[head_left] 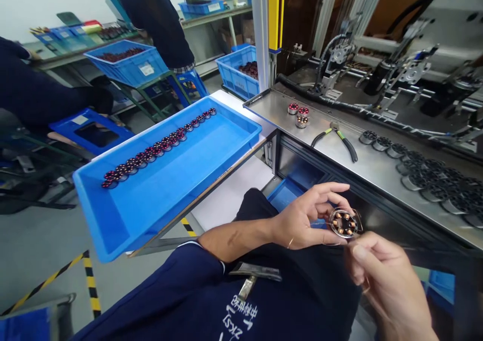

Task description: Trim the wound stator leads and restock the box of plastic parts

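Note:
My left hand (296, 222) holds a round motor stator (343, 223) between thumb and fingers, above my lap. Copper windings show around its open centre, and thin loose wires stick out at its rim. Close against the stator's lower right edge, my right hand (388, 268) is pinched shut on a thin copper wire, slightly blurred. On the metal ledge ahead lie wire cutters (335, 139) with green and black handles. Beyond the cutters sit a copper-wound stator (302, 121) and two red-topped ones (293, 108). Several dark, unwound stators (433, 177) are grouped at the right.
A blue tray (211, 155) to the left holds a line of finished-looking stators (158, 149). Winding machinery (377, 74) stands behind the metal ledge (373, 180). Two people in dark clothes are at the back left, near blue crates (128, 69) of parts.

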### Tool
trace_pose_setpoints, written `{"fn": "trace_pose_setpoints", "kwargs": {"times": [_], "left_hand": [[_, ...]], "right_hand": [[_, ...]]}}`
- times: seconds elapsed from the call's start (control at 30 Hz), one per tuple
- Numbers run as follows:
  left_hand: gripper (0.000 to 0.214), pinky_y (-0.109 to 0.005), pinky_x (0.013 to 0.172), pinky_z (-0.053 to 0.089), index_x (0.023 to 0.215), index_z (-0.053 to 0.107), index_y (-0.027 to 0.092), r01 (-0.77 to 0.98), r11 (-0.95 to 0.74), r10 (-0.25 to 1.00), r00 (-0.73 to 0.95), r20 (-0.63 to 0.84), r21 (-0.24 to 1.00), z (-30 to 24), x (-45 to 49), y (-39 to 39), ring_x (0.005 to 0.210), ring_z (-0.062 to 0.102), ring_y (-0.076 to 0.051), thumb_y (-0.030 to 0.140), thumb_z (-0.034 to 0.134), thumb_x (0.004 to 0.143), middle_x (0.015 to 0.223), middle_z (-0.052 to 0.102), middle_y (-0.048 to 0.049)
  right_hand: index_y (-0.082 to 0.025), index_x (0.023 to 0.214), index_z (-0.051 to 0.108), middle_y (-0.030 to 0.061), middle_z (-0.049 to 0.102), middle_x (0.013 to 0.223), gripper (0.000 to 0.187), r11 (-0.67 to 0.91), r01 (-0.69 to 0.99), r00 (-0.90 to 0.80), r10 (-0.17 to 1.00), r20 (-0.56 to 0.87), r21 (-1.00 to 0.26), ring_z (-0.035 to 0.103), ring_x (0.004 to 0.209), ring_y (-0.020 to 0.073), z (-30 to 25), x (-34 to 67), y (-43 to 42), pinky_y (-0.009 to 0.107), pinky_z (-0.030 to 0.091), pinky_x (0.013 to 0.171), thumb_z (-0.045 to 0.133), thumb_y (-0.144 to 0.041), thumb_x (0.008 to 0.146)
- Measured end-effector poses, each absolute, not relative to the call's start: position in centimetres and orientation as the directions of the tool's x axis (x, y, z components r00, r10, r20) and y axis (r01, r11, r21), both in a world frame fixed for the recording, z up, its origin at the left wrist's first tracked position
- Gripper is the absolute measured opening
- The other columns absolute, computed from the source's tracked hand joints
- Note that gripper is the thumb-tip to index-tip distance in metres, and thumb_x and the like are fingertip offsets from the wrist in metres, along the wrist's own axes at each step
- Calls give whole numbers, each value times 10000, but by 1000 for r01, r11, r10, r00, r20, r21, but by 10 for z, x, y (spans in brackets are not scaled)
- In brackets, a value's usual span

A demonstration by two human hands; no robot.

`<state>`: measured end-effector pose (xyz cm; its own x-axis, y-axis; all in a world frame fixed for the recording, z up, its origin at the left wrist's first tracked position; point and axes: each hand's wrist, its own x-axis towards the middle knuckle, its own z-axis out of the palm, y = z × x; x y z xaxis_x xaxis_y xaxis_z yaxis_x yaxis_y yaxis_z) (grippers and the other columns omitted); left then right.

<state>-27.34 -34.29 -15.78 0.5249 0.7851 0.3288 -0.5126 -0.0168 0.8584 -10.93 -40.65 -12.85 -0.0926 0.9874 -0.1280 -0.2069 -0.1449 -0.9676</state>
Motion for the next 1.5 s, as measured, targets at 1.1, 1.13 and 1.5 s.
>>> {"fn": "trace_pose_setpoints", "kwargs": {"times": [1.1,1.13,1.5], "left_hand": [[560,-230,799,569,1135,666,154,-520,352,768,635,77,779,-149,-267,-342,808,684,-93,142,920,636,939,681,-33],[507,-229,792,566,1101,672,150,-517,280,803,588,98,809,-150,-265,-343,802,673,-87,152,908,653,948,669,-31],[418,-284,820,611,1083,669,141,-307,-417,790,343,508,855,-156,-261,-350,938,712,-173,208,853,714,1086,718,-107]], "right_hand": [[-198,819,636,49,643,857,140,243,126,244,932,268,-962,610,777,155,-150,-111,-415,256,520,665,712,-268,914],[-198,826,638,52,643,859,134,243,133,242,932,269,-961,611,774,156,-151,-110,-415,260,522,665,708,-267,916],[-208,877,643,42,612,949,108,157,-219,224,969,107,-963,583,854,153,-149,-116,-411,276,515,746,675,-290,941]]}}
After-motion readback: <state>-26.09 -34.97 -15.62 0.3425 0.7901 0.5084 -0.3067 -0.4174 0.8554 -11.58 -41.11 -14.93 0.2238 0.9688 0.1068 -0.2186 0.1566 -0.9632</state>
